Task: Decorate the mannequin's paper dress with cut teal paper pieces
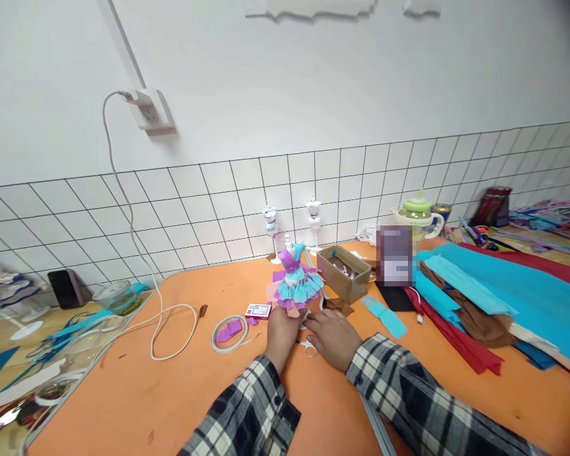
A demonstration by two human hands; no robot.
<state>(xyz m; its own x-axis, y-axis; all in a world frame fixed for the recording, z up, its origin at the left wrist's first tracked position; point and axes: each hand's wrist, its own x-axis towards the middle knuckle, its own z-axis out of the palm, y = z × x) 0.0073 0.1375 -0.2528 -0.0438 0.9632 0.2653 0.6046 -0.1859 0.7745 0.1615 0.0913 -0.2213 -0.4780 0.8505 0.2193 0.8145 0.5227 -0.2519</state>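
A small mannequin in a purple and turquoise ruffled dress point(294, 278) stands upright on the orange tabletop. Low at its front, my left hand point(284, 332) has its fingers curled in below the skirt, beside a peach-coloured scrap point(292, 310). My right hand point(335, 335) comes in from the right, fingers bent and pressed down close to the left one. Something small and white lies between the fingertips, too hidden to name. White-handled scissors point(310, 349) lie just below the hands, their blades covered. A small red and white box point(258, 310) is left of my left hand.
A roll of white tape point(229, 334) and a white cable point(159, 335) lie to the left. Behind stand a cardboard box point(344, 275) and two bare-stemmed mannequins, one white point(314, 212). A blurred-screen phone point(395, 256), lidded cup point(418, 218) and coloured fabric point(517, 285) occupy the right.
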